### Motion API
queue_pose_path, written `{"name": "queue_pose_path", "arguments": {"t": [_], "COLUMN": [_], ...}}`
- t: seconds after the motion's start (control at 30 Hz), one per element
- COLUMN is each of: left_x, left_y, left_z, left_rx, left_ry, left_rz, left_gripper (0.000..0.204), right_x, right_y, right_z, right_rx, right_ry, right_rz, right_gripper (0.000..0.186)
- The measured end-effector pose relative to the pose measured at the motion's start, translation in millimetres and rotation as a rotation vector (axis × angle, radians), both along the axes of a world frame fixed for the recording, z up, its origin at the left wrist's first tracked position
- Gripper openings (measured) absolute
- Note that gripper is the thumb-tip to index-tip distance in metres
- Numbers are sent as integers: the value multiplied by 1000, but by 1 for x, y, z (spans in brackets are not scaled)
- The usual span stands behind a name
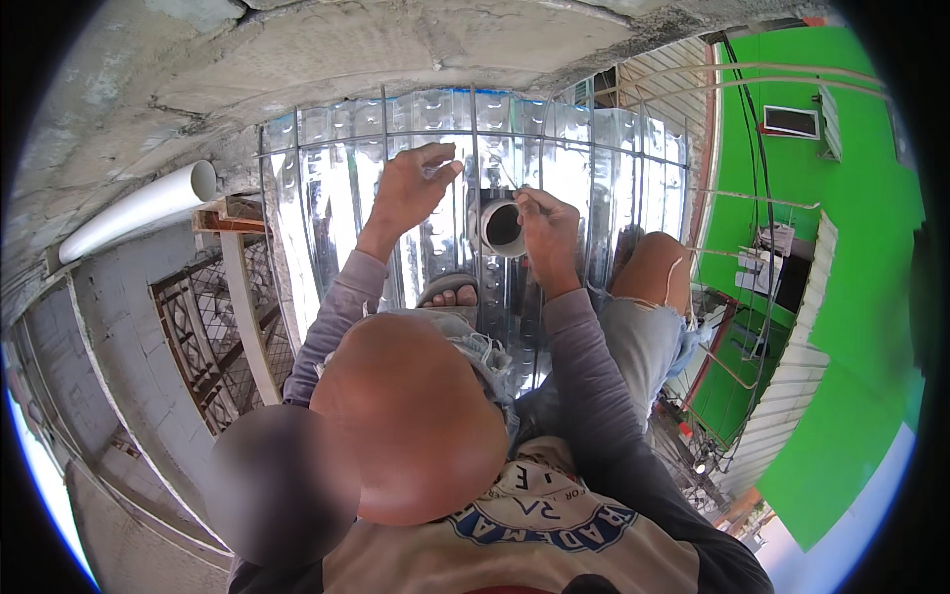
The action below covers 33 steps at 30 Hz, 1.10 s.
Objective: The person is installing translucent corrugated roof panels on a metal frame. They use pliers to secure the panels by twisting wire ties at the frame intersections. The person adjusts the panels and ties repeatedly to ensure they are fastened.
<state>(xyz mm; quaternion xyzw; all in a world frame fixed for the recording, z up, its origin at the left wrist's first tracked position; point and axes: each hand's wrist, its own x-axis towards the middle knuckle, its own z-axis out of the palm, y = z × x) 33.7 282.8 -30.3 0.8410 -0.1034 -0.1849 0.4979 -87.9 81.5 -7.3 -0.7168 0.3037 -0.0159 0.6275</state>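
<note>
Nearest, we list two grey long sleeves [327, 317], then a ripped blue denim trouser leg [633, 346] and a grey sandal [435, 285] on a foot.

Left hand [408, 193]: raised well apart from the right, fingers loosely bent, thumb clear of them; we see nothing between.

Right hand [550, 236]: at the rim of the pipe stub, fingers curled, thumb and forefinger close together; we cannot tell whether they pinch the rim, a thin wire or nothing.

Pipe stub, one: short, round, pale grey, seemingly plastic, with a dark mouth [508, 251]. It stands between the two hands, just beside the right, among the bars; its lower end is hidden. We judge it light and stiff, smooth enough to slip under dusty fingers, and liable to crack at the rim if knocked against steel. We would take hold around the outer wall, below the lip, thumb opposite fingers.

Underfoot and beyond: a grid of thin dark steel bars [474, 124], rigid by our estimate, above shiny ribbed metal decking [341, 203].

Farther: a long white plastic pipe [139, 216] at left, a rough grey concrete wall [396, 49] ahead, a bright green building [841, 346] at right.
</note>
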Motion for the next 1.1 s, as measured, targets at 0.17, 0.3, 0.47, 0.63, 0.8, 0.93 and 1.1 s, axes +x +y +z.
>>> {"name": "queue_pose_path", "arguments": {"t": [0.17,0.3,0.47,0.63,0.8,0.93,1.1], "left_x": [44,62,74,72,82,85,70], "left_y": [5,9,11,15,11,-12,-31], "left_z": [-14,-9,-7,9,0,4,-11], "left_rx": [524,621,703,685,756,828,451], "left_ry": [-542,-517,-512,-505,-406,-134,-403], "left_rz": [-24,-222,-349,-370,-317,-235,-42], "left_gripper": [29,20,18,18,16,23,25], "right_x": [29,38,52,79,78,77,83], "right_y": [-29,-31,-13,13,21,16,19], "right_z": [-26,-28,-37,-34,-59,-62,-61], "right_rx": [-450,-361,-414,-278,-378,-399,-428], "right_ry": [-128,61,-53,-68,-64,-106,-82], "right_rz": [180,139,100,53,-29,-9,30], "right_gripper": [16,17,16,14,13,11,11]}}
